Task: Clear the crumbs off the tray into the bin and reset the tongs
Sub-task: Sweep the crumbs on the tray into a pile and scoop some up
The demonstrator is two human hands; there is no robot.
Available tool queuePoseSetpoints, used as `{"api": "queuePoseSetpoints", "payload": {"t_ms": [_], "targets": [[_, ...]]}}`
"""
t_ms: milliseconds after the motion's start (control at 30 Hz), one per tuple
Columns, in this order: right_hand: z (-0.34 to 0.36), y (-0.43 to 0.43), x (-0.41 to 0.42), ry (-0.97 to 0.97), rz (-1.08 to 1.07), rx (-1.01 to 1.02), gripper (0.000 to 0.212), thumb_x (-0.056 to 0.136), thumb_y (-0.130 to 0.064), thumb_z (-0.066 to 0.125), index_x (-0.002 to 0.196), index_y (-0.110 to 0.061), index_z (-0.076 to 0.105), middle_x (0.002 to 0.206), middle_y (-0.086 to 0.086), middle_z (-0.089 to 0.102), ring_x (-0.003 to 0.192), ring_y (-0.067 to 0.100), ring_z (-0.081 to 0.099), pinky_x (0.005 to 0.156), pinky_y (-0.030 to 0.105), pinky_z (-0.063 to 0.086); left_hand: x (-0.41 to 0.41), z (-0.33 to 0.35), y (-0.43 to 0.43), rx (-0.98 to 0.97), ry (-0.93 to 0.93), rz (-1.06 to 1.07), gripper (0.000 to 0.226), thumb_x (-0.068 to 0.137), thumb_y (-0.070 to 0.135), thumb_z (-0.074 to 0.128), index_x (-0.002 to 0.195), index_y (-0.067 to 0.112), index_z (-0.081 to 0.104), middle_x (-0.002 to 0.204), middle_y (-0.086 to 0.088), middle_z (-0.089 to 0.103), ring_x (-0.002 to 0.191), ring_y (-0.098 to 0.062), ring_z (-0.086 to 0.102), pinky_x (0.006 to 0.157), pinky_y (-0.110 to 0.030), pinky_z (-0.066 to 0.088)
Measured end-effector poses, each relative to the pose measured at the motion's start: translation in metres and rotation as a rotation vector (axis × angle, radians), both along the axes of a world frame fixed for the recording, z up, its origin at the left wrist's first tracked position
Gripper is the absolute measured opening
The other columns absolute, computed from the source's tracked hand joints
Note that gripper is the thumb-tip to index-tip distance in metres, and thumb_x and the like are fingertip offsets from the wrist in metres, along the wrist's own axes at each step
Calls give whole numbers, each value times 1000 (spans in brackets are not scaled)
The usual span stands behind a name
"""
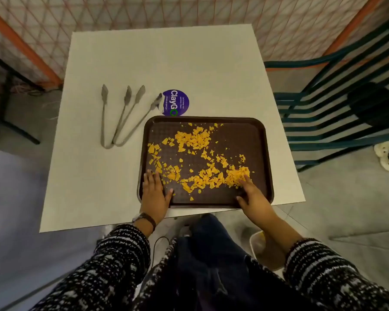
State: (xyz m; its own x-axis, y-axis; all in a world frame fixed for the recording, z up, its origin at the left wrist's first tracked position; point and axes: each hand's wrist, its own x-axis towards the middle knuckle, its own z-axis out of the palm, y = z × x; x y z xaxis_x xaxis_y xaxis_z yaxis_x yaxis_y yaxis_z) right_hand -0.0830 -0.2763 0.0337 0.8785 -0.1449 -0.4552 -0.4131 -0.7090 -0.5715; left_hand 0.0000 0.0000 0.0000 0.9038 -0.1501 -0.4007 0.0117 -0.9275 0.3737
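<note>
A dark brown tray (259, 142) lies on the near right part of the white table (94, 176), strewn with orange crumbs (195, 140). My left hand (154, 190) lies flat on the tray's near left corner, fingers spread. Spread fingers of my right hand (250, 195) rest at the near right, touching a crumb heap (236, 176). Two grey tongs (119, 117) lie left of the tray, tips pointing away from me. A pale bin (259, 245) stands on the floor below my right forearm, partly hidden by it.
A round purple ClayGo sticker (176, 102) sits on the table just beyond the tray. A dark green slatted chair (337, 108) stands to the right of the table. An orange-framed mesh fence (189, 10) runs behind it.
</note>
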Motion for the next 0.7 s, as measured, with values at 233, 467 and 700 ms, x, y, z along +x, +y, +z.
{"api": "queuePoseSetpoints", "payload": {"t_ms": [233, 467, 700], "targets": [[-6, -25, 13, 19, 138, -67, 64, 94, -17, 53, 149, -18, 20, 159, 4, 7, 147, 22, 11, 119, 36, 14, -11, 3, -42, -122, 104, -144, 81, 89, 58, 24, 143, 15, -18, 151, -4, -26, 139, -18, -25, 116, -35, -8], [-12, -41, 38, -39, 218, -56, 61, 94, -18, 51, 148, -14, 22, 159, 7, 6, 147, 24, 7, 119, 34, 7, -5, 11, -74, -214, 205, -230, 73, 95, 41, 34, 146, 18, -14, 145, 10, -29, 137, -10, -21, 113, -38, 3], [-25, -46, 56, -47, 93, -75, 64, 96, -26, 47, 150, -12, 14, 160, 6, 0, 147, 20, -2, 121, 38, 5, 25, 15, -50, -260, 81, -78, 69, 96, 38, 36, 148, 19, -5, 151, 10, -20, 139, -5, -16, 113, -24, 3]]}}
